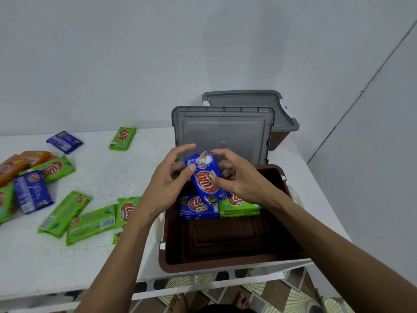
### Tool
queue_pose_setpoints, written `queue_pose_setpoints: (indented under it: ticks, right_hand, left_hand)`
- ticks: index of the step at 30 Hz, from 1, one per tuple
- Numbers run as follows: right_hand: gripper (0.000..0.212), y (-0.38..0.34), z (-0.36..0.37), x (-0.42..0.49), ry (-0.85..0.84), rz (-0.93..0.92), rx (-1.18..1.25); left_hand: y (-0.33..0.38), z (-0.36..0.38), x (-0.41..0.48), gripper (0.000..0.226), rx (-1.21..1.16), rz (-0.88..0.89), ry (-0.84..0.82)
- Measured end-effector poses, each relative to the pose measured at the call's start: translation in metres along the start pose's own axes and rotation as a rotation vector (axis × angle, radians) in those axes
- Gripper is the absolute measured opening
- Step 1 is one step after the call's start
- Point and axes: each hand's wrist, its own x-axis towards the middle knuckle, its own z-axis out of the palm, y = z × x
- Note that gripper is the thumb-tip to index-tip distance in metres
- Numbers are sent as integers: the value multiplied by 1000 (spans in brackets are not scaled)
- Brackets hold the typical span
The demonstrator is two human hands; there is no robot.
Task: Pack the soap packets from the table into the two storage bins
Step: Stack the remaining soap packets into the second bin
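Observation:
Both hands hold one blue soap packet [206,177] above the near brown storage bin [225,258]. My left hand [168,181] pinches its left edge with thumb and fingers. My right hand [237,177] pinches its right edge. Inside the bin, at the far wall, lie a blue packet [198,207] and a stack of green packets [239,207]. The second brown bin [278,137] stands behind, mostly hidden by the raised grey lid [223,132]. Several green, blue and orange packets lie loose on the white table [112,175] to the left.
Green packets [90,219] lie close to the near bin's left wall. A lone green packet [123,138] and a blue one [64,142] sit near the wall. The table's front edge runs just below the bin; patterned floor and bare feet show beneath.

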Motion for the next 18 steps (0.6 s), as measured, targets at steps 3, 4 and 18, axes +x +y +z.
queue_pose_setpoints:
  ticks: [3,4,18]
  right_hand:
    - [55,4,2,-4,-22,30,43]
    - [53,5,1,-6,-25,48,68]
    - [35,26,21,-17,154,98,98]
  left_hand:
    - [-3,-8,3,40,48,23,49]
    - [-6,-12,4,36,121,46,74]
    - [-62,-33,-4,28,694,156,165]
